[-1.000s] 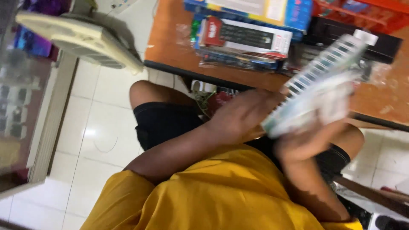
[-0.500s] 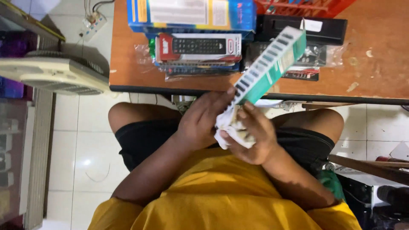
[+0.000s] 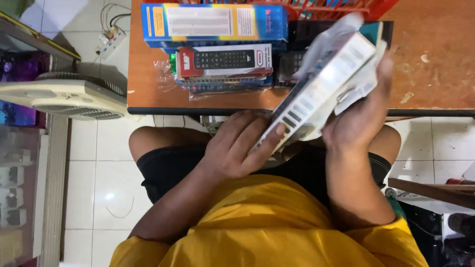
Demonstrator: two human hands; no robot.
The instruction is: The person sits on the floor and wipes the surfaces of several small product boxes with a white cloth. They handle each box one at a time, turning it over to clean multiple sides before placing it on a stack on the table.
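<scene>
I hold a long white boxed pack [image 3: 324, 86] with a striped side above my lap, its far end raised over the table edge. My left hand [image 3: 240, 143] grips its near end with fingers along the side. My right hand [image 3: 361, 111] clasps the far part, fingers over a clear plastic wrap [image 3: 329, 42] that is blurred by motion. On the brown table [image 3: 430, 64] just beyond lie a red boxed remote control [image 3: 225, 60] and a long blue box [image 3: 213, 22].
A cream fan [image 3: 64, 96] stands on the floor at left, with a power strip and wires [image 3: 111, 37] behind it. An orange basket [image 3: 341, 7] sits at the table's far edge. White tiles lie below, and dark clutter crowds the right side.
The pack has swung up and to the right over the table edge. My right hand rose with it to the far end, while my left stays at the near end.
</scene>
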